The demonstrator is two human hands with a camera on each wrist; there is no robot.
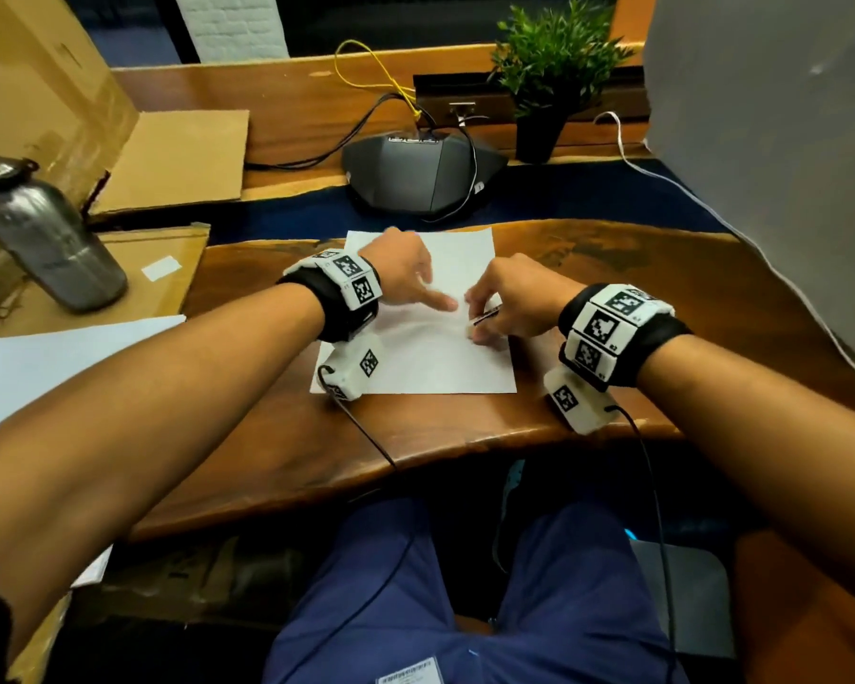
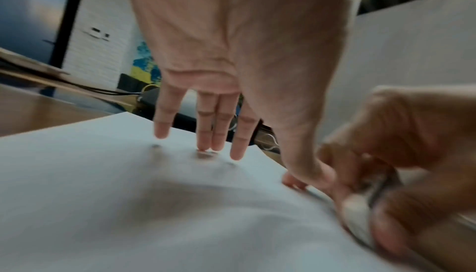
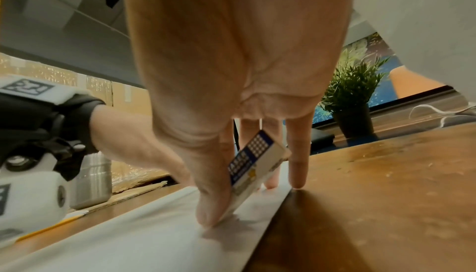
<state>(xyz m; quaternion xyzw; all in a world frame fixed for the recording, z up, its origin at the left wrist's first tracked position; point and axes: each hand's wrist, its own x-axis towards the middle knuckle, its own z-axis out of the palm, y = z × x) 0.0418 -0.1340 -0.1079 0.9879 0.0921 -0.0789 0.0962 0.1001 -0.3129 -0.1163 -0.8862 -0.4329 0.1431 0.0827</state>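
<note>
A white sheet of paper (image 1: 415,357) lies on the brown wooden table (image 1: 613,269). My left hand (image 1: 408,276) rests on the sheet with straight fingers (image 2: 206,133), their tips pressing it down. Just to its right, my right hand (image 1: 509,298) pinches a white eraser in a blue and white sleeve (image 3: 255,160) between thumb (image 3: 211,205) and fingers, its lower end on the paper (image 3: 128,235) near the sheet's right edge. A thin dark stick (image 1: 487,315) also shows in that hand; I cannot tell what it is.
A steel bottle (image 1: 45,239) stands on cardboard (image 1: 169,160) at the left. A dark conference speaker (image 1: 415,170) with cables and a potted plant (image 1: 549,76) sit behind the paper. A white panel (image 1: 761,140) bounds the right side. Another white sheet (image 1: 45,353) lies at the left.
</note>
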